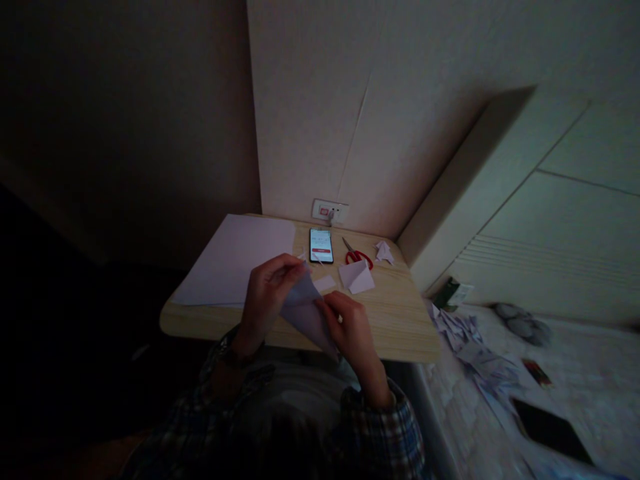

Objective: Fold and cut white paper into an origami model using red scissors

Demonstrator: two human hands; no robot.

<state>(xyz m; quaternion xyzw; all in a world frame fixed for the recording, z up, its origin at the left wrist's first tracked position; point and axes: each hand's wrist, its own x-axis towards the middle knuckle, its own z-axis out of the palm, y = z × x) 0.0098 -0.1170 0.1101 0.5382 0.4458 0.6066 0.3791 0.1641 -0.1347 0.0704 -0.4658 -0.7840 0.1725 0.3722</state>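
Between my hands, above the table's front edge, is a folded sheet of paper (306,313). My left hand (270,290) pinches its upper corner between thumb and fingers. Lower down, my right hand (349,327) grips the right edge of the same paper. Beyond the hands lie a small paper strip (325,283) and a creased square of paper (357,276). Red-handled scissors (356,255) rest partly behind that square. A large stack of white paper (240,257) covers the left part of the table, just beside my left hand.
A lit phone (321,246) lies at the back of the wooden table (395,327), below a wall socket (330,211). A folded paper shape (384,252) sits at the back right. The bed (480,427) on the right bears many paper pieces (475,350) and a dark tablet-like slab (550,430).
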